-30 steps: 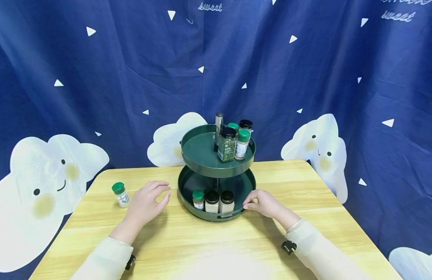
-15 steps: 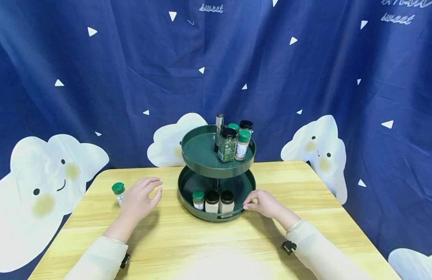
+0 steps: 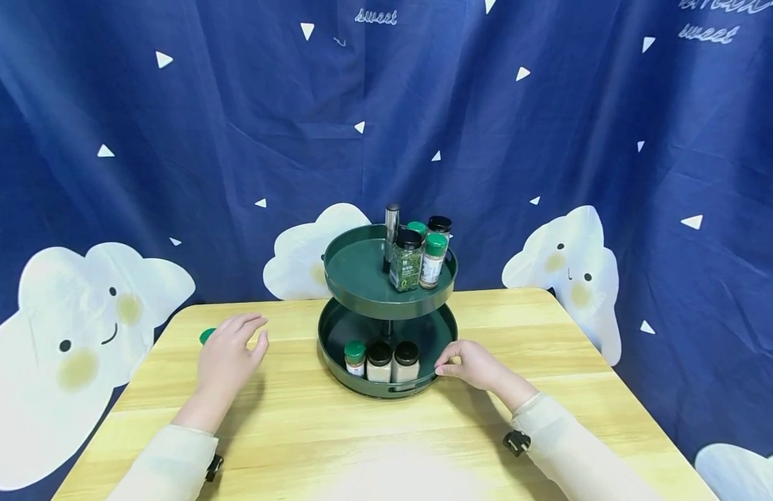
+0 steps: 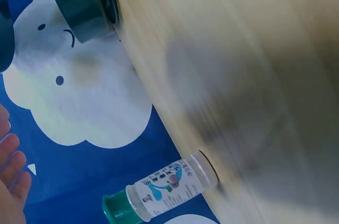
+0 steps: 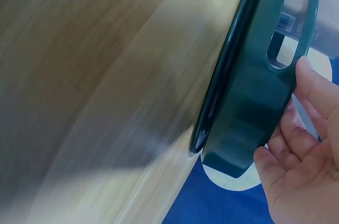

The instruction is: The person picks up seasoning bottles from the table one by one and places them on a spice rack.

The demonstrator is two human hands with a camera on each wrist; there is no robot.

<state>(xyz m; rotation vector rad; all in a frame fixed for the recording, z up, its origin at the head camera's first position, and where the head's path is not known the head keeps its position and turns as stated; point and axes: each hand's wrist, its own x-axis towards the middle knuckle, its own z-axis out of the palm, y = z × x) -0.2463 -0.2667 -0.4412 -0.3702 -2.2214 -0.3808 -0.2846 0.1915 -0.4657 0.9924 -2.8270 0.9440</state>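
A dark green two-tier tray [image 3: 392, 306] stands on the table. My right hand [image 3: 474, 364] holds the lower tier's rim at its right side; in the right wrist view the thumb [image 5: 317, 83] lies at the rim beside the cut-out handle. My left hand [image 3: 229, 358] is at the left, fingers loosely bent and thumb apart, nothing between them. Just beyond it stands a spice bottle with a green cap [image 3: 207, 335], mostly hidden by the hand in the head view. The left wrist view shows this bottle [image 4: 169, 188] whole, with a white printed label, apart from the fingertips.
On the lower tier stand a small green-capped bottle [image 3: 355, 358] and two black-capped jars [image 3: 379, 362]. The upper tier bears several bottles, among them a jar of green herbs [image 3: 406, 261], beside a metal post [image 3: 392, 236]. A blue cloud-print curtain [image 3: 386, 104] hangs behind the table [image 3: 361, 445].
My left hand has moved left, away from the tray and towards the lone green-capped bottle, covering more of it. The right hand stays at the rim.
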